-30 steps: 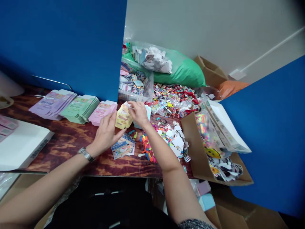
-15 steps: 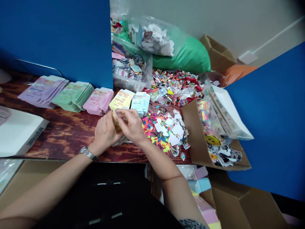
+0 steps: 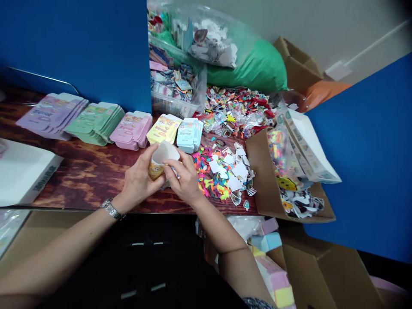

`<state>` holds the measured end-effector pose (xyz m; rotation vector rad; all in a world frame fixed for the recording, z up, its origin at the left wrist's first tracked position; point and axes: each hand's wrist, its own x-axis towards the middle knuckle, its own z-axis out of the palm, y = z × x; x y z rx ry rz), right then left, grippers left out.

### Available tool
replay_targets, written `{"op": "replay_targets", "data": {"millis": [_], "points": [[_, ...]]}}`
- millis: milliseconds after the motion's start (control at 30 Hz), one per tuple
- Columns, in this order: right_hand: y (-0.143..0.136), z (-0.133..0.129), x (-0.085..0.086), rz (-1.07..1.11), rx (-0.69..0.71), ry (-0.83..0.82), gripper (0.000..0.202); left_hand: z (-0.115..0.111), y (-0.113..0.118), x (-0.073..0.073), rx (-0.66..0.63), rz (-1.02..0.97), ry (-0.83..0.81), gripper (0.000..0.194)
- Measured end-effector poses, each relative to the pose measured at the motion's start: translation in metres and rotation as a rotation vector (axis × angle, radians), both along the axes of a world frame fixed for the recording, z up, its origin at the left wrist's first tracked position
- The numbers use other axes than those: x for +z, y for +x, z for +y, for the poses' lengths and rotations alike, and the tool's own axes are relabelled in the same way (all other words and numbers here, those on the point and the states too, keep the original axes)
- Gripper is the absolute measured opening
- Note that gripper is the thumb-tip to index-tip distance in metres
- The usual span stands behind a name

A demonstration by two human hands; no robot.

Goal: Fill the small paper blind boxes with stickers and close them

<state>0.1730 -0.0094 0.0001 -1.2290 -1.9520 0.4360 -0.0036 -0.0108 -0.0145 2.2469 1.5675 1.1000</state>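
Observation:
Between my two hands is a small yellow paper packet with a white inside, its mouth spread wide and facing up. My left hand wraps round its left side. The fingers of my right hand pinch its right edge, with fingertips at the opening. Just behind the hands stand piles of yellow cards and light blue cards. Pink cards, green cards and purple cards continue the row to the left. What lies inside the packet is hidden.
Colourful small pieces and white cut-outs lie right of my hands. Beyond are a clear bin, a heap of trinkets and a green bag. A cardboard box stands right, a white box left.
The packet's mouth, nearly closed before, is now spread open with its white inside showing. My hands have moved slightly apart around it. The whole view has shifted a little.

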Motion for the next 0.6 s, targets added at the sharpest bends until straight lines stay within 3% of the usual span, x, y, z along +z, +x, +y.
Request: {"op": "replay_targets", "data": {"millis": [67,167,367,467,600], "points": [[-0.001,-0.002,0.003,0.079,0.042,-0.087,0.032,-0.001,-0.001,-0.002,-0.047,0.015,0.06,0.068],[-0.002,0.0,0.008,0.305,-0.002,-0.225,0.038,-0.005,-0.003,-0.006,-0.099,0.067,0.103,0.062],[-0.004,0.018,0.007,0.63,0.093,-0.545,0.027,-0.01,-0.006,-0.01,-0.06,0.126,0.08,0.078],[-0.005,0.018,0.01,0.569,0.072,-0.571,0.019,-0.011,-0.005,-0.011,-0.025,0.148,0.024,0.087],[-0.008,0.009,0.02,0.302,-0.017,-0.38,0.016,-0.012,-0.002,-0.011,0.009,0.23,0.023,0.099]]}}
